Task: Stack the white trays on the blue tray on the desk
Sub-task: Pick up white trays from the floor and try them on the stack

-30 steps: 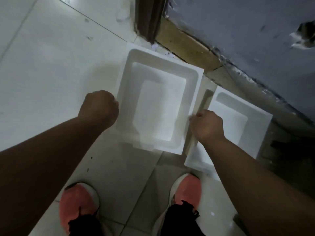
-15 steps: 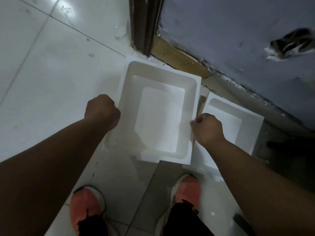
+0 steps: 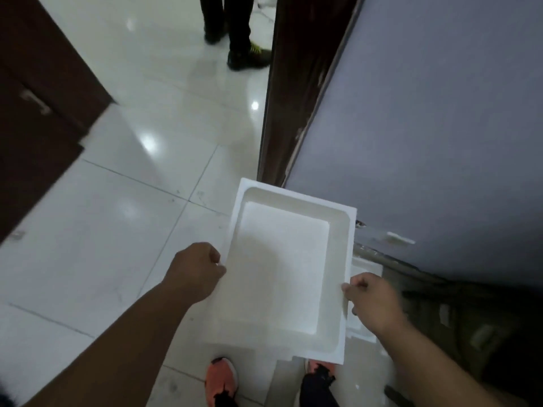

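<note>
While we stand on the white tiled floor (image 3: 123,230), our two hands hold a white tray (image 3: 282,268) out in front of us, above our feet. Our left hand (image 3: 195,268) has its fingers curled round the tray's left rim, and our right hand (image 3: 371,304) pinches the right rim, thumb on top. The tray sits roughly level with its hollow side up, its far edge near the foot of a dark brown door frame (image 3: 293,92). Below it we see our orange shoes (image 3: 220,380), partly hidden by the tray's near edge. Just beside our right hand, lower down, another white tray (image 3: 364,327) lies on the floor against a grey-blue wall (image 3: 440,127); only a strip of it shows past the held tray and our wrist. To the left stands a dark wooden cabinet (image 3: 38,107) with a metal handle. At the top of the view, another person's legs (image 3: 229,27) in dark trousers and dark shoes stand on the tiles beyond the door frame.
</note>
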### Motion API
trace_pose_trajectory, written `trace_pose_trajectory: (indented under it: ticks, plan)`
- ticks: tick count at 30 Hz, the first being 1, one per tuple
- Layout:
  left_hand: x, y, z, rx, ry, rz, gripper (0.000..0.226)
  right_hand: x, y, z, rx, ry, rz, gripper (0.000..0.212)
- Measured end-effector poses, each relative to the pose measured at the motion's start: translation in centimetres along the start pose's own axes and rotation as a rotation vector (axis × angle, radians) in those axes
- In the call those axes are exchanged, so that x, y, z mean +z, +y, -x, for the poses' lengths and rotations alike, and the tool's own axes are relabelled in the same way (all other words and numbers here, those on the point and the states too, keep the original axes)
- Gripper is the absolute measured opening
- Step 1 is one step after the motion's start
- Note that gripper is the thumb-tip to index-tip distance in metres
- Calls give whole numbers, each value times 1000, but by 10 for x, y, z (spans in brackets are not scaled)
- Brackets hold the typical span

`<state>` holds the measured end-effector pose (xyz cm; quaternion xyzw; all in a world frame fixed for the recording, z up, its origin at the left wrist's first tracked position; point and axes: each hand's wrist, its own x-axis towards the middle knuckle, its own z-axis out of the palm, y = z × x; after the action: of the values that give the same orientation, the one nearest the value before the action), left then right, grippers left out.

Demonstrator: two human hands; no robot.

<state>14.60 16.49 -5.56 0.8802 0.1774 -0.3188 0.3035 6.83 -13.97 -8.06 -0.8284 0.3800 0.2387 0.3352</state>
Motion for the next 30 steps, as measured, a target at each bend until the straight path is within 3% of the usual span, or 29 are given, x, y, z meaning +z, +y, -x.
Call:
trace_pose_trajectory:
  ticks: [5,13,22,30]
  plan:
    - [-124,61,103,125,-6,113,10,-93,-58,123,-58,52,-199,26]
    - [-199,116,224,325,-47,113,27,-197,-71,251,-182,272,-304,27]
    - [-178,169,337,528,-149,-7,35,-280,5,349,-220,440,-354,21]
    - [-71,210,438,562,-292,-198,24,-337,160,406,-156,539,-421,24]
